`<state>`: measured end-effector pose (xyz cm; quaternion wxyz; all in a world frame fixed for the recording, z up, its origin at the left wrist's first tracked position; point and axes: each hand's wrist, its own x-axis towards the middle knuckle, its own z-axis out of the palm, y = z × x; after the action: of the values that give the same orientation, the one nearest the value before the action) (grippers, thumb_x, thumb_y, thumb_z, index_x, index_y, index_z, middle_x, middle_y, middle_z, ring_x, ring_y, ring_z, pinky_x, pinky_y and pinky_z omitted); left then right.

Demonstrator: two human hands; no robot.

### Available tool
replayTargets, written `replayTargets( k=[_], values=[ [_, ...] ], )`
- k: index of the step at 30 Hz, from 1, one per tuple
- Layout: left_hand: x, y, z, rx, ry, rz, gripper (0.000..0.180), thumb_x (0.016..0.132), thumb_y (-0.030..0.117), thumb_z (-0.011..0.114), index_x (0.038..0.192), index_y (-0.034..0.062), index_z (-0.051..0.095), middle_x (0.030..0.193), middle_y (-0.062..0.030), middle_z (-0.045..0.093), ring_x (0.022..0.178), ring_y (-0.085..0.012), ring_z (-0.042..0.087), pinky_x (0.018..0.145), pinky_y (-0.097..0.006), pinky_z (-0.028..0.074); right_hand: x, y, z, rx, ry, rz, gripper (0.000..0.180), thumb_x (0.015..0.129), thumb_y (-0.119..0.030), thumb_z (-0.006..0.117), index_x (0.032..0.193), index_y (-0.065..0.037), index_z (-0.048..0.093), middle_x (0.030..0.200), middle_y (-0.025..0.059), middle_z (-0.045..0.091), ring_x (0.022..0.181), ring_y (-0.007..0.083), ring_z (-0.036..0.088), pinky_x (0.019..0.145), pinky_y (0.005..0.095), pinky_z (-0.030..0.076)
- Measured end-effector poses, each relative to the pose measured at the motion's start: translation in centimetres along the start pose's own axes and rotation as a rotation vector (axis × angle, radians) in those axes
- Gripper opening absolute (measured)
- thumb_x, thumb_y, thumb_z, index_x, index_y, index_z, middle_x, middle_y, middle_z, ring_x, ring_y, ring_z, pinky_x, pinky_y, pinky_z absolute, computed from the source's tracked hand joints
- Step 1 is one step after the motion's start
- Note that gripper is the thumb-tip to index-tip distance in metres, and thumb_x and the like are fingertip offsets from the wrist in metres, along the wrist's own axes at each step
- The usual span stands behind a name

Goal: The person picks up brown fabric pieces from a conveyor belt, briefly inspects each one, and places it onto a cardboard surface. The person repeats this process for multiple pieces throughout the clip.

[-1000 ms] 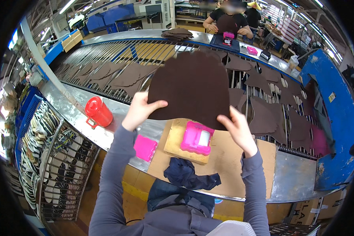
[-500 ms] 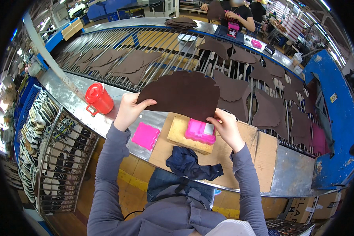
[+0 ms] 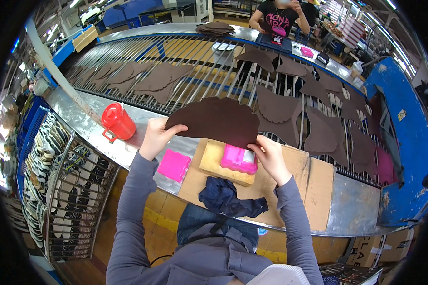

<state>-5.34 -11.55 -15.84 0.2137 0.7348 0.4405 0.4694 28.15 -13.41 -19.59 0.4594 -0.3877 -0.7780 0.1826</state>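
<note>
A brown cut piece of material (image 3: 218, 121), flat with a scalloped upper edge, is held up over the near edge of the bench (image 3: 81, 126), tilted nearly level. The left hand (image 3: 156, 137) pinches its left corner, thumb on top and fingers beneath, a narrow grip closed on the piece. The right hand (image 3: 270, 156) holds the lower right edge the same way, fingers curled under it.

Just below the piece, a pink box (image 3: 238, 159) sits on a tan foam block (image 3: 218, 164), which rests on a cardboard sheet (image 3: 299, 180) laid on the bench. A flat pink lid (image 3: 174, 164) lies just left of the block, near the left wrist. A dark blue cloth (image 3: 228, 197) lies crumpled at the near edge of the cardboard, close to the person's body. A red container (image 3: 118, 122) with a lid stands on the bench to the left of the left hand.

Beyond the hands runs a conveyor of metal rods (image 3: 176, 61) carrying many similar brown pieces (image 3: 318, 128). At the far side another person (image 3: 280, 16) stands at the conveyor. To the left, a wire rack (image 3: 57, 190) holds stacked shoe parts.
</note>
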Motion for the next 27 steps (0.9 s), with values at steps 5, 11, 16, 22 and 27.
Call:
replayTargets(
  k=[5,11,16,22,27],
  values=[
    [0.2,1.1,2.4,-0.110,-0.040,-0.005,0.014,0.082,0.009,0.072,0.090,-0.0030,0.072,0.076,-0.0070,0.072,0.068,-0.0067,0.063,0.062,-0.024,0.049,-1.4,-0.7,-1.7,-0.062,0.033,0.020,0.018,0.081,-0.001,0.069,0.098,-0.001,0.063,0.082,0.0143,0.063,0.072,0.0287,0.063,0.065,0.0321,0.049],
    [1.4,1.4,6.3,-0.105,-0.249,0.032,0.017,0.083,0.009,0.070,0.097,-0.0003,0.072,0.084,-0.0095,0.073,0.074,-0.0106,0.068,0.067,-0.025,0.051,-5.9,1.3,-3.1,-0.208,0.169,0.046,0.015,0.081,-0.001,0.070,0.094,0.000,0.064,0.087,0.0163,0.067,0.077,0.0312,0.066,0.065,0.0339,0.050],
    [3.2,2.2,10.5,-0.174,-0.392,0.154,0.022,0.081,0.009,0.070,0.101,0.0005,0.070,0.086,-0.0140,0.072,0.075,-0.0179,0.070,0.068,-0.028,0.052,-10.2,4.1,-3.5,-0.303,0.282,0.150,0.014,0.080,-0.001,0.071,0.093,0.001,0.065,0.080,0.0164,0.067,0.073,0.0301,0.067,0.063,0.0339,0.050],
    [4.8,4.4,13.9,-0.089,-0.522,0.332,0.023,0.081,0.013,0.070,0.102,0.0025,0.070,0.086,-0.0176,0.069,0.074,-0.0322,0.067,0.068,-0.033,0.052,-13.8,5.6,-5.6,-0.362,0.363,0.211,0.019,0.080,0.001,0.072,0.098,0.000,0.065,0.080,0.0139,0.068,0.071,0.0239,0.067,0.063,0.0317,0.049],
    [5.6,6.9,16.7,-0.120,-0.620,0.333,0.022,0.082,0.014,0.070,0.100,0.0016,0.069,0.080,-0.0181,0.068,0.066,-0.0304,0.065,0.064,-0.032,0.050,-15.8,5.7,-9.0,-0.392,0.407,0.202,0.019,0.079,0.002,0.074,0.096,0.000,0.065,0.078,0.0132,0.068,0.069,0.0223,0.066,0.062,0.0308,0.049]
  ],
)
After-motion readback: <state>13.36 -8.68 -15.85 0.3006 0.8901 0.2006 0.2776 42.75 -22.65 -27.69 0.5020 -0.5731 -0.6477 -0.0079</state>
